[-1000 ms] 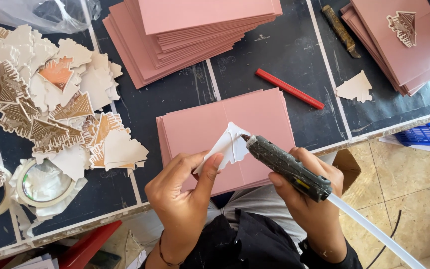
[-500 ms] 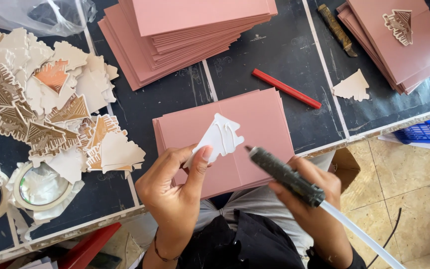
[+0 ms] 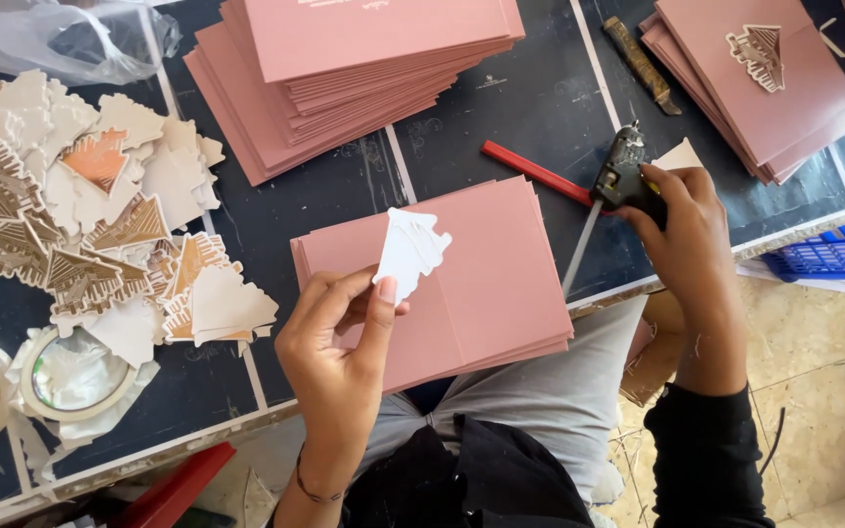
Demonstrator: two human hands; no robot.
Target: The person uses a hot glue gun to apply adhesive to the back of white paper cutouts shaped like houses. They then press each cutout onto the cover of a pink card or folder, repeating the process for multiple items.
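right hand (image 3: 682,220) – glue gun (image 3: 623,176) moved off to table's right | left hand (image 3: 339,342) – cutout (image 3: 411,252) lifted higher

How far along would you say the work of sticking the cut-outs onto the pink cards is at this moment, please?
Done: one stack at the far right carries a glued cut-out on top. In hand: the left hand holds a white cut-out above the near pink stack; the right hand rests the glue gun on the table. Left: a large pile of cut-outs and a tall bare stack.
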